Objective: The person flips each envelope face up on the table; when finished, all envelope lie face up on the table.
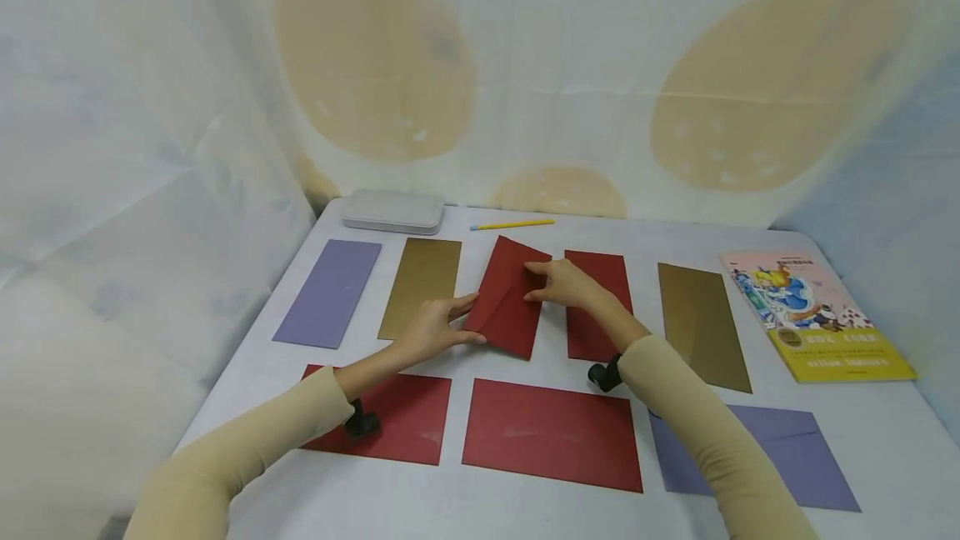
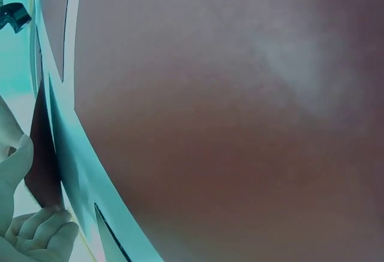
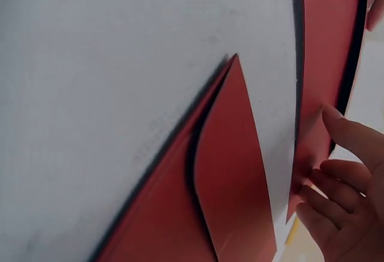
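Near the front edge of the white worktop (image 1: 862, 415), red and purple envelopes lie flat. Beyond them, at the centre, the tilted red envelope (image 1: 506, 307) is raised off the surface. Left hand (image 1: 431, 329) pinches its near-left edge; right hand (image 1: 564, 283) pinches the far flap. Steadying both edges evenly should avoid creasing it.

A white surface (image 1: 862, 432) carries flat envelopes — purple (image 1: 328, 292), gold (image 1: 421, 287) and red (image 1: 552, 433) — in two rows, with a grey tin (image 1: 393, 212), a yellow pencil (image 1: 512, 225) and a picture book (image 1: 813, 314) along its edges.
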The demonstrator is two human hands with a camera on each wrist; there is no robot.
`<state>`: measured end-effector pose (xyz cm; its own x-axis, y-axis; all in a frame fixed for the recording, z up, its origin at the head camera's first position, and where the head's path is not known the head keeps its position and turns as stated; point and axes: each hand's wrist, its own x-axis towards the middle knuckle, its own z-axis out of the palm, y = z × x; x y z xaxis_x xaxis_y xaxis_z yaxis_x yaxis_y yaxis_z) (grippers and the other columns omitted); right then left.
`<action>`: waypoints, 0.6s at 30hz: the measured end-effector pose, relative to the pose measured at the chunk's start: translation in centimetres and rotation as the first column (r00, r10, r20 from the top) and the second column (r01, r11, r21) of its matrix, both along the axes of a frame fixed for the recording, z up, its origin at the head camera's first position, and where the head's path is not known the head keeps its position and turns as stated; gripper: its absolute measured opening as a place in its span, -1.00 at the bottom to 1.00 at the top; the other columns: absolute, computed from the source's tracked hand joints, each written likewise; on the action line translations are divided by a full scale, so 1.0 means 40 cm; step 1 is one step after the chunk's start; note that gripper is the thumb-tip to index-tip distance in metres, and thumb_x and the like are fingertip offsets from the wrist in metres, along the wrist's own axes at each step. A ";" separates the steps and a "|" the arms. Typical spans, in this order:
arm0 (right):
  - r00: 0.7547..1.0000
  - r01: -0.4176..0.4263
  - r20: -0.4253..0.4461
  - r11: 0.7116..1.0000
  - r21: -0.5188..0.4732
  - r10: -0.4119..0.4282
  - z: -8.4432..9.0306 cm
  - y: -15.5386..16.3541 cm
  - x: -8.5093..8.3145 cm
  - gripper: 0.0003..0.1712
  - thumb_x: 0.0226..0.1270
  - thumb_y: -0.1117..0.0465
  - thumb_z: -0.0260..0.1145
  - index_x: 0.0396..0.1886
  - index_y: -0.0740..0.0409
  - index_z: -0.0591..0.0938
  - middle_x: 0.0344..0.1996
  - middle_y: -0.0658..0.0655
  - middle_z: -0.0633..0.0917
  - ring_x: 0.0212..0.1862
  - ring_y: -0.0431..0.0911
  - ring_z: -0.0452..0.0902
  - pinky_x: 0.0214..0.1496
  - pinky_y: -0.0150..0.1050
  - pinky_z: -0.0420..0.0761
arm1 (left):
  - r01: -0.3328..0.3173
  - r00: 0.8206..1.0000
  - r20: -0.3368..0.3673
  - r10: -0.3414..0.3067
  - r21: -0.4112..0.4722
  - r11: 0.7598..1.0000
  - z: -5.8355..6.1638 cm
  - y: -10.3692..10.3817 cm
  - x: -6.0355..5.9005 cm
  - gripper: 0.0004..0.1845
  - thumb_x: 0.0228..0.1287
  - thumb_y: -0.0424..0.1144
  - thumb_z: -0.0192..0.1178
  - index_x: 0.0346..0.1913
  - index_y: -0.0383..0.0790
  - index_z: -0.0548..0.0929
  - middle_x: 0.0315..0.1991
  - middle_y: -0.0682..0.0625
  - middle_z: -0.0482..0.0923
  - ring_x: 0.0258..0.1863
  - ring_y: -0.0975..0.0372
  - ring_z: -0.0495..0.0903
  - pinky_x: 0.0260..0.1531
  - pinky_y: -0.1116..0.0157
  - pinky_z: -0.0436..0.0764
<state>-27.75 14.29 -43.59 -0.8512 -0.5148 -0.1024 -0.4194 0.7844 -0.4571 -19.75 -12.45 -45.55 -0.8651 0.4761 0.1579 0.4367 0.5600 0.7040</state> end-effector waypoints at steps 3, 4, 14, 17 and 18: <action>1.000 0.006 0.013 1.000 0.020 -0.007 -0.006 0.002 -0.008 -0.22 0.24 0.06 0.41 0.38 0.26 0.37 0.27 0.26 0.48 0.23 0.08 0.42 0.11 -0.10 0.50 | -0.001 1.000 0.022 0.002 -0.063 0.998 -0.002 0.008 -0.006 -0.17 0.00 -0.02 0.48 0.31 -0.34 0.43 0.16 -0.15 0.52 0.17 0.17 0.49 -0.12 0.29 0.52; 1.000 0.007 0.017 1.000 0.021 -0.008 -0.008 0.002 -0.010 -0.22 0.24 0.06 0.41 0.38 0.26 0.37 0.27 0.26 0.47 0.26 0.09 0.40 0.15 -0.08 0.48 | -0.003 1.000 0.020 0.004 -0.078 0.997 -0.005 0.011 -0.007 -0.17 0.00 -0.03 0.48 0.30 -0.35 0.44 0.14 -0.15 0.53 0.19 0.17 0.48 -0.08 0.29 0.51; 1.000 -0.020 -0.006 1.000 0.003 0.020 -0.007 0.008 0.000 -0.22 0.25 0.07 0.41 0.39 0.27 0.36 0.30 0.27 0.44 0.32 0.10 0.34 0.24 -0.04 0.41 | 0.022 0.997 -0.076 -0.035 -0.175 0.984 -0.016 0.017 -0.002 -0.27 0.03 -0.13 0.49 0.23 -0.44 0.50 0.12 -0.22 0.56 0.14 0.11 0.52 0.03 0.19 0.54; 0.998 -0.052 -0.030 0.999 -0.008 0.051 0.006 0.013 0.018 -0.22 0.22 0.09 0.43 0.37 0.28 0.38 0.29 0.27 0.45 0.27 0.09 0.39 0.19 -0.06 0.46 | 0.035 0.994 -0.097 -0.056 -0.204 0.978 -0.012 0.013 0.001 -0.30 0.02 -0.17 0.49 0.22 -0.42 0.52 0.12 -0.21 0.57 0.11 0.09 0.55 0.05 0.16 0.53; 0.998 -0.058 -0.033 0.998 -0.007 0.058 0.010 0.015 0.025 -0.22 0.22 0.09 0.43 0.36 0.29 0.38 0.28 0.26 0.45 0.19 0.08 0.44 0.13 -0.09 0.50 | 0.047 0.992 -0.104 -0.069 -0.208 0.977 -0.010 0.012 0.001 -0.31 0.03 -0.18 0.49 0.22 -0.41 0.52 0.11 -0.20 0.57 0.10 0.09 0.56 0.05 0.15 0.53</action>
